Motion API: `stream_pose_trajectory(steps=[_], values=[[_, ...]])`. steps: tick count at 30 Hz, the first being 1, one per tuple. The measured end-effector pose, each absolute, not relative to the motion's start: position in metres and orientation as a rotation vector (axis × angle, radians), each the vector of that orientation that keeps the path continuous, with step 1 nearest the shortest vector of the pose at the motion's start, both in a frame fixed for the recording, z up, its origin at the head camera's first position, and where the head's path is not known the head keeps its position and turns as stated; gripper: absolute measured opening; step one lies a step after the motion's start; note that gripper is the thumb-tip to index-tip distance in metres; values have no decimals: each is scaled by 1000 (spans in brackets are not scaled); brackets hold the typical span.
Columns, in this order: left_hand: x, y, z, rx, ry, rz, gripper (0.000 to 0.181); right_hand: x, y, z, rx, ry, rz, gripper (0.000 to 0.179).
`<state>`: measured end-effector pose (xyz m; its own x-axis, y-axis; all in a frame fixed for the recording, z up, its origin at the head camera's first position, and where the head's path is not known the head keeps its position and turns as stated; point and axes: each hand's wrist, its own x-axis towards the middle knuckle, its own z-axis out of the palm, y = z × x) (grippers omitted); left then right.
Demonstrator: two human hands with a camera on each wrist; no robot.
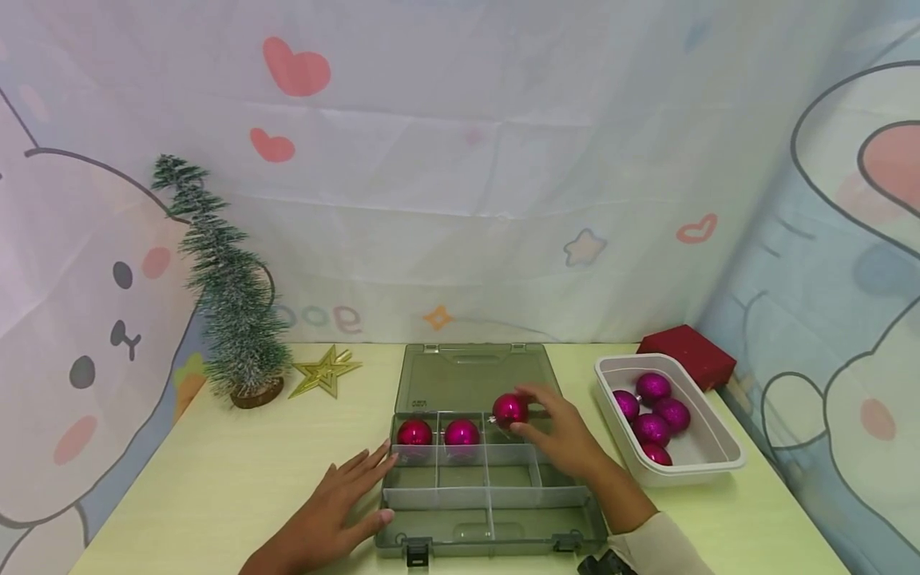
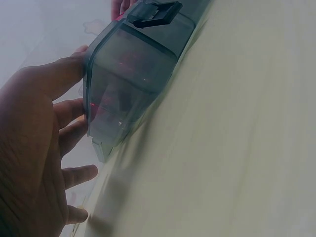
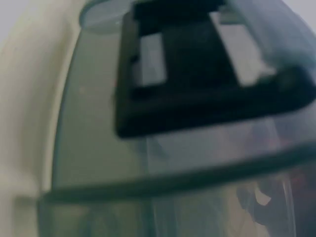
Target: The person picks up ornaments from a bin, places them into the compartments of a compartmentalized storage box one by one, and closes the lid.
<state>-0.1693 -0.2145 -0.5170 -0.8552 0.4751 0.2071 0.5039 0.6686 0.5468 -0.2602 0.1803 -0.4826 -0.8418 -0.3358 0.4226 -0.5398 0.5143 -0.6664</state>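
Note:
A dark, see-through compartment box (image 1: 463, 547) lies with its lid folded back on the table. Two shiny magenta Christmas balls (image 1: 414, 434) sit side by side in its back row. Over the third back compartment, my right hand (image 1: 564, 435) pinches another Christmas ball (image 1: 510, 409) between thumb and fingers. My left hand (image 1: 331, 507) rests at the box's left side with its fingers spread. In the left wrist view its fingertips touch the box wall (image 2: 133, 69). A blurred black latch (image 3: 197, 74) fills much of the right wrist view, where the hand is hidden.
A white tub (image 1: 707, 467) holding several magenta balls stands to the right. Behind it lies a dark red box (image 1: 686, 355). At the back left are a small artificial Christmas tree (image 1: 233, 303) and a gold star (image 1: 325, 371). A printed cloth (image 1: 460, 184) hangs behind the table.

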Motion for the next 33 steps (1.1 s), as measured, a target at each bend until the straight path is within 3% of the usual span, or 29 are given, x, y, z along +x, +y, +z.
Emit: stream_pose_trajectory(steps=[13,33], values=[[-169,-214,-513,-847,-2831,-950,69,-258,177,-487,796,-2582,1066,42],[-169,-214,-513,-852,-2829,-949,68,-255,182,-484,810,-2703,1060,44]])
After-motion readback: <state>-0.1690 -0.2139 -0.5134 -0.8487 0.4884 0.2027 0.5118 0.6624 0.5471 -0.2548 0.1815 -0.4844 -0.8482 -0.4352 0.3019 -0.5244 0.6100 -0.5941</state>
